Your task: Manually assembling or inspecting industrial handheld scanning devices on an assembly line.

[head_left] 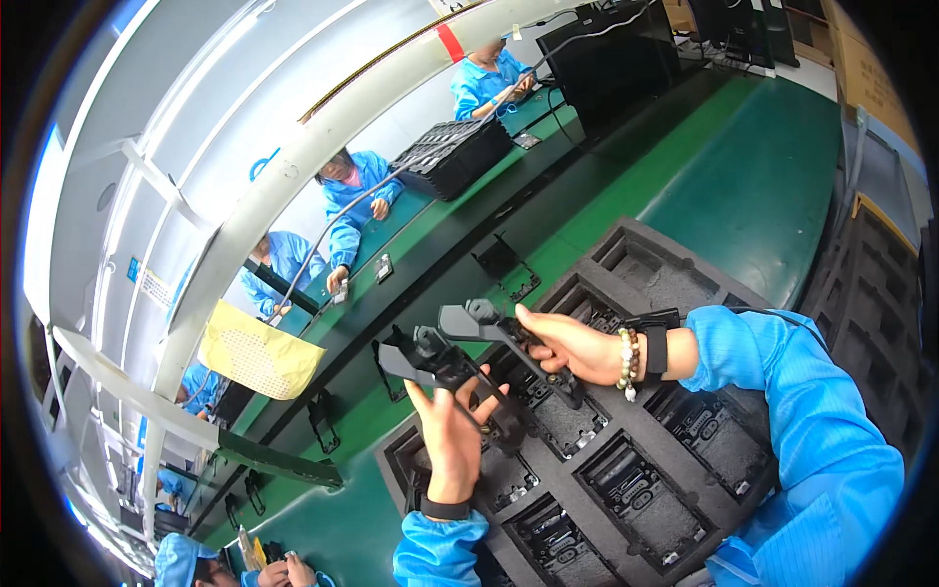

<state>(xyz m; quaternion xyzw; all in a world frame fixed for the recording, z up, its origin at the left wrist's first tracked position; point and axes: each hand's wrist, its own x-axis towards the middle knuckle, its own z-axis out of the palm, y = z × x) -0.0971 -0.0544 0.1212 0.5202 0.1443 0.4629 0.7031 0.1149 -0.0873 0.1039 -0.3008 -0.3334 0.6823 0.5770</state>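
Two dark parts are held above a grey foam tray (675, 470) resting on a green tabletop (753, 176). The left hand (452, 440) has its grip closed around a black part (445, 364) bearing a flat grey plate; the right hand (584, 349) grasps a second black part (472, 324), similarly plated, near the first; whether the two touch cannot be told. Beneath them, the tray is divided into rectangular compartments, several containing black pieces (641, 499). Beyond the tray, a black frame-like piece (504, 264) lies on the surface. Across the work area, co-workers in blue (357, 196) sit along a farther green bench, which carries a stack of black trays (455, 161); a large black monitor (611, 73) stands near its end. A pale beam (284, 186) marked with red tape (450, 43) crosses the view obliquely, and a yellow sheet (259, 350) hangs at left. Another worker (191, 563) appears at lower left; at upper right is a cardboard box (871, 83). Lit tubes (220, 59) line the upper left.
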